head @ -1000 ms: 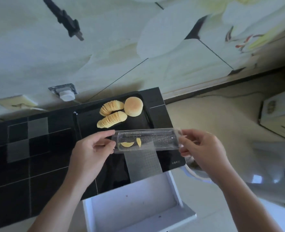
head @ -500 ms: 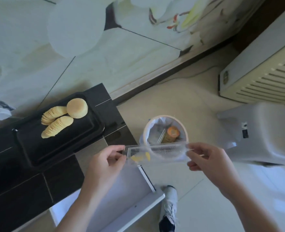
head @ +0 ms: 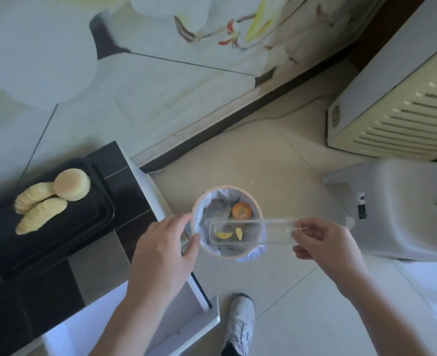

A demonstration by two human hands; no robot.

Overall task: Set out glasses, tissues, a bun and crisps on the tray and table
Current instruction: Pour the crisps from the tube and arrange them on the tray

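Observation:
A round bun (head: 72,184) and two fanned stacks of crisps (head: 41,213) lie on a black tray (head: 84,235) at the left, on the dark table (head: 45,299). Both my hands hold a clear plastic crisp sleeve (head: 271,232) level over a small lined bin (head: 199,201) on the floor. My left hand (head: 161,250) pinches its left end and my right hand (head: 322,240) its right end. Two crisp pieces (head: 224,235) remain inside the sleeve. No glasses or tissues are in view.
A white drawer (head: 186,304) stands open under the table's right edge. An orange lid (head: 241,210) lies in the bin. My shoe (head: 239,322) is on the tiled floor below. A grey plastic unit (head: 397,209) and a cream slatted appliance (head: 397,104) stand at the right.
Both hands carried the clear sleeve from above the black tray rightwards, off the table, to over the bin. My view swung right with it; the food on the tray stayed put.

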